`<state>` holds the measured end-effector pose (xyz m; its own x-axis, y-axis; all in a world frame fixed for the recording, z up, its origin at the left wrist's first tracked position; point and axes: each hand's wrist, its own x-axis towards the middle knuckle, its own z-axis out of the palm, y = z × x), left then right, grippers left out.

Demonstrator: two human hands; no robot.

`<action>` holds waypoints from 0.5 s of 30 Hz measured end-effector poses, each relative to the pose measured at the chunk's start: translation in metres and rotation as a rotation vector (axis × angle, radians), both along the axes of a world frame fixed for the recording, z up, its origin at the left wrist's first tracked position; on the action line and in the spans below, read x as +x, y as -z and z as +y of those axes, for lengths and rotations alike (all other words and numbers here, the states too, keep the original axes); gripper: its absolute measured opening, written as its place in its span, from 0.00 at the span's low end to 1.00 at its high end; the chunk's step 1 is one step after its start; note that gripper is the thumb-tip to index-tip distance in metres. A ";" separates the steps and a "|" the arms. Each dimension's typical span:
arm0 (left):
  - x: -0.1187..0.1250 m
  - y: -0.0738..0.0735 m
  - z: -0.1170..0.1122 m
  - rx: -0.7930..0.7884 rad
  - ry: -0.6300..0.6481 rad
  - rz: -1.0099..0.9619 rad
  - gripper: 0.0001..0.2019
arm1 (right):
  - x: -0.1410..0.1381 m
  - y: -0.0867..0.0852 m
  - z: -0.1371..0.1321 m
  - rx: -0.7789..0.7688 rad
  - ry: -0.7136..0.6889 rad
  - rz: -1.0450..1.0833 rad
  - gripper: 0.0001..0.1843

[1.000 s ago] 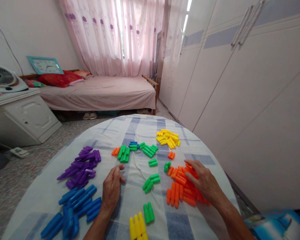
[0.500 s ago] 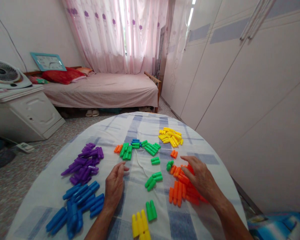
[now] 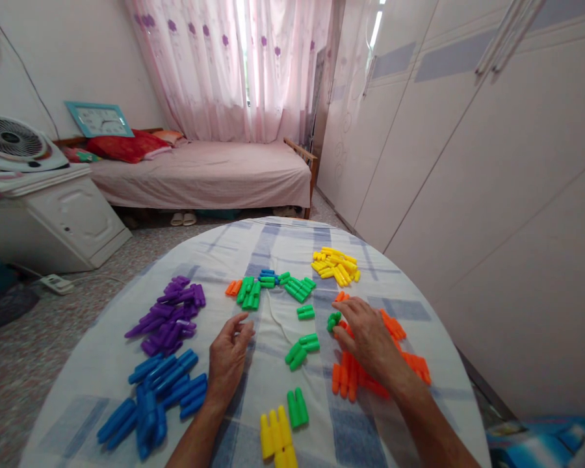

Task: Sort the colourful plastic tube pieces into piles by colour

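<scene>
My right hand (image 3: 368, 338) hovers over a heap of orange plastic connector pieces (image 3: 346, 377) and hides part of it. Its thumb and fingers are apart, either side of a small green piece (image 3: 333, 321) at the heap's left edge; no grip on it is visible. My left hand (image 3: 230, 361) rests on the cloth, loosely curled, with fingers apart and nothing seen in them. Just beyond it lie a cluster of green pieces (image 3: 248, 294) and an orange piece (image 3: 233, 288). Between the hands are green pieces (image 3: 303, 351) and another green piece (image 3: 305, 312).
A round table with a checked cloth (image 3: 214, 247) bears purple pieces (image 3: 168, 318) and blue pieces (image 3: 149, 406) on the left. A yellow heap (image 3: 337, 266) lies far right, and a yellow piece (image 3: 277, 437) near the front edge. Wardrobe (image 3: 507, 214) stands right, a bed (image 3: 214, 169) beyond.
My right hand has moved left and slightly away from me, uncovering orange pieces on the right and coming to the small green piece. My left hand stays nearly in place. The view has shifted slightly.
</scene>
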<state>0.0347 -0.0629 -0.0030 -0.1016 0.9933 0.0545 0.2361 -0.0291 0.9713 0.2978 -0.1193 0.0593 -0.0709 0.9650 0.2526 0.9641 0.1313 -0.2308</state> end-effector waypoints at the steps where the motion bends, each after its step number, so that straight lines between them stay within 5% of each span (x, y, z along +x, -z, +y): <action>1: 0.000 0.000 0.000 0.003 -0.003 0.005 0.26 | 0.000 0.000 0.001 -0.004 0.005 -0.009 0.18; 9: -0.001 -0.003 -0.003 -0.002 0.021 -0.025 0.24 | 0.020 -0.011 -0.004 0.008 0.089 0.059 0.18; 15: -0.001 -0.004 -0.003 -0.010 0.037 -0.018 0.24 | 0.045 -0.018 0.014 -0.095 0.013 0.098 0.18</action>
<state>0.0338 -0.0654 0.0005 -0.0652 0.9969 0.0430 0.2171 -0.0279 0.9757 0.3429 -0.1052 0.0772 -0.0380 0.9855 0.1652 0.9378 0.0923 -0.3346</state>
